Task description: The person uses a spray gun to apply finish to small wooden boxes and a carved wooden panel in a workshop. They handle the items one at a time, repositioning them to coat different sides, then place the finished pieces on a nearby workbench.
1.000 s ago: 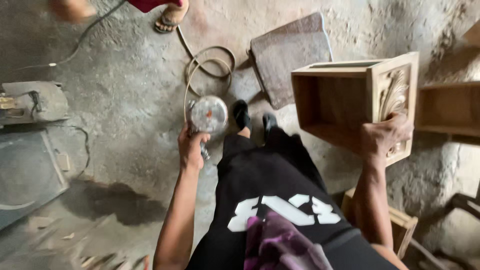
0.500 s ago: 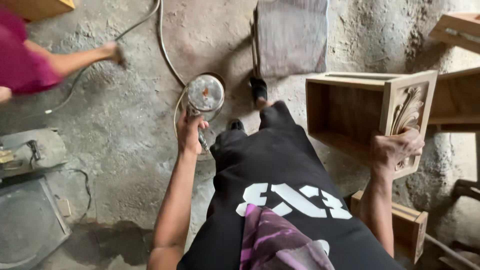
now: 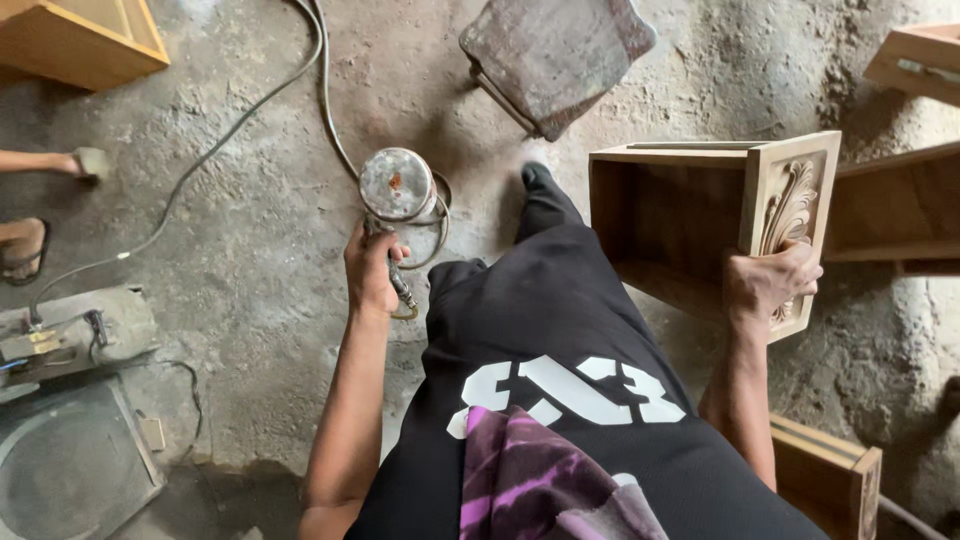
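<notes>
- Left hand (image 3: pixel 372 270): grip clenched on the handle of a spray gun (image 3: pixel 397 190), metal cup upward, held over the concrete floor (image 3: pixel 260 260).
- Right hand (image 3: pixel 768 283): grip grasping the carved front of a wooden drawer (image 3: pixel 710 225), lifted off the floor, open side facing left.
- Hose (image 3: pixel 320 90) trailing from the gun toward the floor's top edge.
- Grey slab (image 3: pixel 555 55) near the top edge, above the drawer.
- Another person's foot (image 3: pixel 22 245) at the left edge.

Pale tan wooden drawer (image 3: pixel 700 215) with carved leaf pattern, dull grey metal spray gun cup (image 3: pixel 397 184) spotted rust-orange, black trousers (image 3: pixel 560 330) with white print, purple streaked cloth (image 3: pixel 540 480)
</notes>
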